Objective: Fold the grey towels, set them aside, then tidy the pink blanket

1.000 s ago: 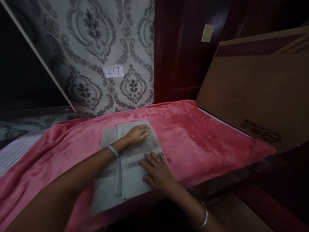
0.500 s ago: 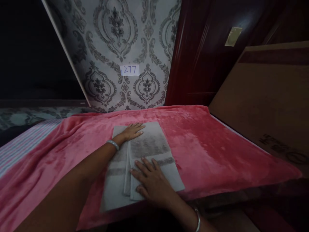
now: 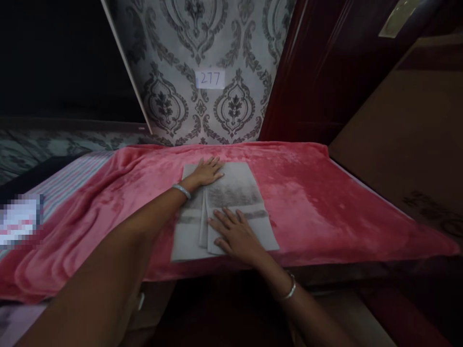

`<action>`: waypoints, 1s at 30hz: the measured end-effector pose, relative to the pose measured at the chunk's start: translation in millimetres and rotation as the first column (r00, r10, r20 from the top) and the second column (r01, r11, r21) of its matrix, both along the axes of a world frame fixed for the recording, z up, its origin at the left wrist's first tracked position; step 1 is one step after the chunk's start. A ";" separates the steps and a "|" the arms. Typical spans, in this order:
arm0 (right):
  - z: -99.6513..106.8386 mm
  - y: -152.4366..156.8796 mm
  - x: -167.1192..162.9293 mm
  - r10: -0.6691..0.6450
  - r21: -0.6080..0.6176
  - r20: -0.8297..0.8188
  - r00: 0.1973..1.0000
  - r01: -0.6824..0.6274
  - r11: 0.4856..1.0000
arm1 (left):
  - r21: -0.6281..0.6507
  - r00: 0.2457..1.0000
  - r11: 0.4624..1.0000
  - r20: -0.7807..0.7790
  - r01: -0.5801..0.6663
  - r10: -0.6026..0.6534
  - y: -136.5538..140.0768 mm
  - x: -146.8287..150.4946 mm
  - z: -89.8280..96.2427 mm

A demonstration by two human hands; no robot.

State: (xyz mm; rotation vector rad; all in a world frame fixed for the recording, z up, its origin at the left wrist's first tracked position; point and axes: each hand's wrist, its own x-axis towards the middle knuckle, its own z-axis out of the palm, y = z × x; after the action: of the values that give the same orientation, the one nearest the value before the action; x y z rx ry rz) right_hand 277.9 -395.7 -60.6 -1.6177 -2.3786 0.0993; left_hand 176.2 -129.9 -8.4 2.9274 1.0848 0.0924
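Observation:
A light grey folded towel (image 3: 235, 188) with darker grey bands lies on a pink plush blanket (image 3: 296, 202). Its right part is folded over in layers, and the left part lies flat beneath a visible fold edge. My left hand (image 3: 209, 171) rests flat on the towel's far end, fingers spread. Nearer to me, my right hand (image 3: 237, 236) lies palm down on the towel's near right part, its fingers also spread. Neither hand grips anything. Each wrist wears a bracelet.
A large cardboard box (image 3: 405, 135) stands along the right side. A dark screen (image 3: 65, 62) is at the left. Behind the blanket are a patterned wall with a "277" label (image 3: 210, 78) and a dark red door (image 3: 318, 82). Striped cloth (image 3: 77, 173) shows at left.
The camera view has tilted downward and shifted left, so the scene sits higher and further right. Both hands stay spread on the towel in nearly the same places.

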 end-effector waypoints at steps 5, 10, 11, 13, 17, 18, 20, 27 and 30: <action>-0.8 -1.3 0.6 -0.003 0.021 0.011 1.000 0.003 1.000 | -0.052 0.940 0.939 -0.005 0.340 -0.341 -54.4 -32.5 -22.8; -3.7 -2.1 0.2 -0.021 0.046 0.024 1.000 0.020 0.999 | 0.005 0.942 0.943 0.051 0.332 -0.332 -75.5 -41.6 -41.6; -4.3 -3.0 -0.3 -0.028 0.047 0.025 0.999 0.027 0.999 | 0.006 0.942 0.943 0.057 0.332 -0.332 -76.0 -41.0 -41.8; -5.4 -6.4 -1.5 -0.041 0.048 0.030 0.999 0.039 0.998 | 0.002 0.944 0.945 0.061 0.326 -0.326 -76.5 -39.8 -40.0; -7.3 -18.3 -3.2 -0.061 0.051 0.050 0.997 0.058 0.997 | -0.040 0.955 0.955 0.035 0.295 -0.293 -78.8 -44.2 -34.7; -7.6 -21.5 -3.2 -0.064 0.051 0.053 0.997 0.061 0.997 | -0.062 0.959 0.957 0.028 0.284 -0.283 -80.2 -48.0 -33.8; -8.2 -26.8 -3.0 -0.069 0.047 0.051 0.996 0.067 0.997 | -0.118 0.965 0.958 0.017 0.262 -0.261 -85.4 -59.8 -33.0; -10.4 -32.5 -3.8 -0.078 0.047 0.006 0.997 0.077 0.996 | -0.158 0.981 0.969 0.073 0.189 -0.179 -137.3 -117.1 -43.2; -13.6 -32.7 -5.3 -0.076 0.071 0.001 0.997 0.075 0.995 | -0.116 0.984 0.981 0.103 0.156 -0.144 -152.2 -124.4 -48.4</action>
State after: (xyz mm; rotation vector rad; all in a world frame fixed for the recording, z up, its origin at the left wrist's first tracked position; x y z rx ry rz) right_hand 272.6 -428.4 -74.2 -1.6739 -2.2937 -0.0025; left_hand 51.8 -282.1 -56.7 2.8496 0.8225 0.1524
